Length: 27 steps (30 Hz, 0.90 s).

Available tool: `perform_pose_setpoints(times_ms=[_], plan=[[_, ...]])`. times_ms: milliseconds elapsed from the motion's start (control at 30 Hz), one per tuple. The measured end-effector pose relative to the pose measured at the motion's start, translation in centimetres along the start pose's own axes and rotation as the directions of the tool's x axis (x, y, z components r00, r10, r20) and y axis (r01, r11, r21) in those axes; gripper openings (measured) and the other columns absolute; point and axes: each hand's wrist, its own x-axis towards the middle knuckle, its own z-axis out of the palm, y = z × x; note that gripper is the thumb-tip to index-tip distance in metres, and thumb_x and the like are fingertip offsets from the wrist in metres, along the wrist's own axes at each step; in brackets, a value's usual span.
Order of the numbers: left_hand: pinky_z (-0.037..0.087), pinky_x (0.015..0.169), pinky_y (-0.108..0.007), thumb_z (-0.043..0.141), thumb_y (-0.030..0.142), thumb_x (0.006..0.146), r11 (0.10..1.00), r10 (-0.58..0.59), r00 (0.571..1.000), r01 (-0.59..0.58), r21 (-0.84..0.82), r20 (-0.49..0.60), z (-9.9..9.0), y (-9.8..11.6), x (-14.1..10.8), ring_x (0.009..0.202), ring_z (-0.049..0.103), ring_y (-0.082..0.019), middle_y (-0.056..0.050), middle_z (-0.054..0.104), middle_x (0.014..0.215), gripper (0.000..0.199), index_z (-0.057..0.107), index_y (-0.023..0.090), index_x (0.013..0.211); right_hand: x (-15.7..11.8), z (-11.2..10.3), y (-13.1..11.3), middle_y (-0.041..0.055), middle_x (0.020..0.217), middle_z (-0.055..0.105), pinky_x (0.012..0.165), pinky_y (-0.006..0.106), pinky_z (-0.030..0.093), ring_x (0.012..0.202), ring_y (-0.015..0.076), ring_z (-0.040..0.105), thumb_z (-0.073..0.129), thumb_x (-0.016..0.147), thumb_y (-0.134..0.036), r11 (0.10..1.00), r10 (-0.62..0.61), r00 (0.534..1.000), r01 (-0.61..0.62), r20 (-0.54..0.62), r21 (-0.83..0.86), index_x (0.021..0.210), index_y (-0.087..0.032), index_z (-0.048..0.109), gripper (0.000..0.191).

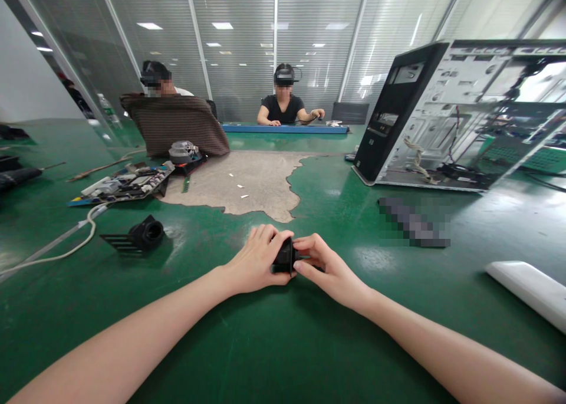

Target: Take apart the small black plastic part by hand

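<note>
In the middle of the head view, a small black plastic part [283,258] with a flange rests on or just above the green table. My left hand [259,259] wraps round its left side, thumb over the top. From the right, my right hand [325,268] pinches the narrower end beyond the flange with thumb and fingers. What the part is exactly I cannot make out, as my fingers cover much of it. Off to the left lies another black plastic piece [148,234] with a round opening and flat slats.
An open computer case [398,109] stands at the right, near a blurred dark object [411,222] and a white block [526,286]. To the left are a circuit board [128,183], a fan-like cooler [184,152] and a brown cloth [177,121]. Two people sit across the table.
</note>
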Motion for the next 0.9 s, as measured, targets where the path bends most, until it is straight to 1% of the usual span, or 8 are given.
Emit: perform_pose_setpoints(times_ms=[100,233,400,500,600,667,800,900], plan=[[0.033,0.076,-0.037,0.057,0.042,0.069,1.000,0.000,1.000,0.000,0.002,-0.004,0.08,0.03,0.01,0.089,0.041,-0.025,-0.008,0.043,0.098,0.059,0.036,0.018,0.118,0.01,0.01,0.07,0.0026,0.099,0.049,0.080,0.033,0.051,0.092,0.0148,0.056,0.051,0.082,-0.019,1.000,0.025,1.000,-0.024,-0.005,0.002,0.101,-0.023,0.044,0.021],[0.033,0.076,-0.037,0.058,0.041,0.068,1.000,-0.004,1.000,0.004,0.007,0.000,0.04,0.04,0.03,0.089,0.041,-0.025,-0.008,0.043,0.098,0.060,0.036,0.018,0.119,0.04,0.05,-0.08,0.0053,0.106,0.050,0.083,0.036,0.050,0.098,0.0170,0.055,0.051,0.081,-0.016,0.999,0.046,0.999,-0.046,0.004,-0.012,0.110,-0.023,0.039,0.032],[0.033,0.076,-0.037,0.061,0.037,0.065,1.000,-0.003,1.000,0.003,0.004,0.014,-0.11,0.04,0.04,0.089,0.041,-0.025,-0.008,0.043,0.098,0.063,0.036,0.018,0.119,-0.10,0.03,-0.25,0.0034,0.104,0.048,0.084,0.035,0.050,0.101,0.0175,0.053,0.055,0.077,-0.014,0.999,0.009,1.000,-0.009,0.004,-0.053,0.104,-0.024,0.042,0.031],[0.033,0.077,-0.037,0.061,0.037,0.065,1.000,0.000,1.000,0.000,-0.001,0.003,-0.05,0.04,0.05,0.089,0.041,-0.025,-0.007,0.043,0.098,0.062,0.036,0.018,0.119,-0.15,-0.01,-0.16,0.0028,0.105,0.046,0.085,0.034,0.050,0.098,0.0152,0.054,0.055,0.078,-0.016,0.999,-0.016,1.000,0.016,-0.004,-0.029,0.100,-0.023,0.044,0.025],[0.033,0.076,-0.037,0.059,0.041,0.068,1.000,0.001,1.000,-0.001,-0.004,-0.007,0.03,0.04,0.06,0.089,0.041,-0.024,-0.007,0.043,0.097,0.060,0.036,0.019,0.119,-0.08,-0.02,-0.03,0.0025,0.101,0.047,0.082,0.032,0.051,0.093,0.0140,0.055,0.051,0.082,-0.019,1.000,-0.013,1.000,0.013,-0.010,0.009,0.096,-0.023,0.046,0.016],[0.033,0.076,-0.037,0.058,0.042,0.068,1.000,0.000,1.000,0.000,-0.002,-0.005,0.06,0.04,0.06,0.089,0.041,-0.025,-0.008,0.043,0.097,0.060,0.036,0.018,0.119,0.00,0.00,0.00,0.0026,0.100,0.048,0.080,0.032,0.052,0.093,0.0146,0.056,0.051,0.082,-0.019,1.000,0.002,1.000,-0.002,-0.013,0.004,0.099,-0.023,0.045,0.018],[0.033,0.076,-0.038,0.058,0.041,0.069,1.000,-0.001,1.000,0.001,-0.001,-0.003,0.07,0.03,0.04,0.089,0.041,-0.025,-0.008,0.043,0.098,0.060,0.036,0.019,0.119,0.07,0.03,-0.11,0.0051,0.108,0.049,0.083,0.035,0.051,0.098,0.0163,0.055,0.050,0.082,-0.017,0.999,0.043,0.999,-0.043,0.003,-0.013,0.111,-0.024,0.039,0.032],[0.034,0.077,-0.038,0.060,0.039,0.066,1.000,-0.002,1.000,0.002,-0.005,-0.001,0.08,-0.02,0.04,0.089,0.041,-0.025,-0.007,0.043,0.098,0.061,0.036,0.019,0.119,-0.03,0.01,-0.21,0.0046,0.106,0.050,0.084,0.035,0.050,0.099,0.0163,0.055,0.051,0.082,-0.016,0.999,0.048,0.999,-0.047,0.023,-0.023,0.109,-0.023,0.040,0.030]])
